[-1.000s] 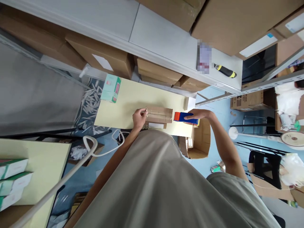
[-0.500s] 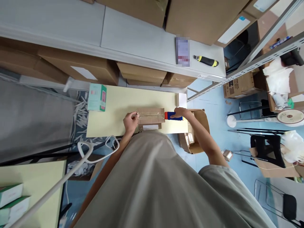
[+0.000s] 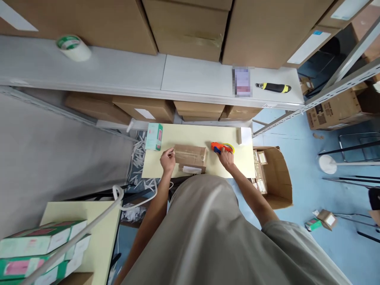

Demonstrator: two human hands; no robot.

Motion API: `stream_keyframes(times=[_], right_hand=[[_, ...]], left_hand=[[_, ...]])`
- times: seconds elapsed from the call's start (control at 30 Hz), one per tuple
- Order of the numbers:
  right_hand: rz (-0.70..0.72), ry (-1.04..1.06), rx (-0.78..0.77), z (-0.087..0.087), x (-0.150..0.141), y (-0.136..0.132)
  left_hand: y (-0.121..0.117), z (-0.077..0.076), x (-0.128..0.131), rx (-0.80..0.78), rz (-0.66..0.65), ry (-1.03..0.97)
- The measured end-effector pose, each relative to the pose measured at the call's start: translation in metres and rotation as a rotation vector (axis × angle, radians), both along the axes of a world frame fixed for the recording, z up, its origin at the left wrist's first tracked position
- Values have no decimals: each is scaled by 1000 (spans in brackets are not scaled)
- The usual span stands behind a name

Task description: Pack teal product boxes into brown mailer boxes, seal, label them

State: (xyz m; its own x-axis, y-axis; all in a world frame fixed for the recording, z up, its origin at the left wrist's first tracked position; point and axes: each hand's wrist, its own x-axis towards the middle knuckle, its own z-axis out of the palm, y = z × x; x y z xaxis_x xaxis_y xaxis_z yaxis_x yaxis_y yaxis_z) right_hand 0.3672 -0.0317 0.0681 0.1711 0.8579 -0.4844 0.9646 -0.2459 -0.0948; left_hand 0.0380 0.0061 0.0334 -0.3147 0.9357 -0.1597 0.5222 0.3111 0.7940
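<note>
A brown cardboard box (image 3: 191, 155) with shiny tape on it lies on the pale yellow table (image 3: 190, 133). At its left end is my left hand (image 3: 168, 161), thumb and fingers pinched together at the edge. My right hand (image 3: 227, 158) grips an orange and blue tape dispenser (image 3: 219, 148) with a yellow ring, just right of the box and apart from it. A white label (image 3: 192, 170) shows on the cardboard along the box's near side.
A green and white carton (image 3: 154, 137) and a white box (image 3: 244, 136) stand on the table. The shelf (image 3: 196, 77) above holds a utility knife (image 3: 273, 87) and a tape roll (image 3: 73, 48). An open carton (image 3: 277, 178) with small boxes stands at the right.
The tape dispenser went left to the box's right end, then lifted away and turned, showing its orange side. My left hand stays at the left end. The view has shifted.
</note>
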Motion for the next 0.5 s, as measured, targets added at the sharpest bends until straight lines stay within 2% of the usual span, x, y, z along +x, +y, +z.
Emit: stream_keyframes(times=[0.13,0.27,0.37,0.5], right_hand=[[-94,24,55,-30,8,-15],[-112,36,99,-48,8,-31],[-116,16,131,-49,6,-38],[-192,-28,201,-29,-7,-36]], left_hand=[[-8,-1,5,-28,-24,-25],[-18,-4,10,-26,-60,-5],[-21,-6,10,-34,-70,34],[-19,-6,7,-103,-127,81]])
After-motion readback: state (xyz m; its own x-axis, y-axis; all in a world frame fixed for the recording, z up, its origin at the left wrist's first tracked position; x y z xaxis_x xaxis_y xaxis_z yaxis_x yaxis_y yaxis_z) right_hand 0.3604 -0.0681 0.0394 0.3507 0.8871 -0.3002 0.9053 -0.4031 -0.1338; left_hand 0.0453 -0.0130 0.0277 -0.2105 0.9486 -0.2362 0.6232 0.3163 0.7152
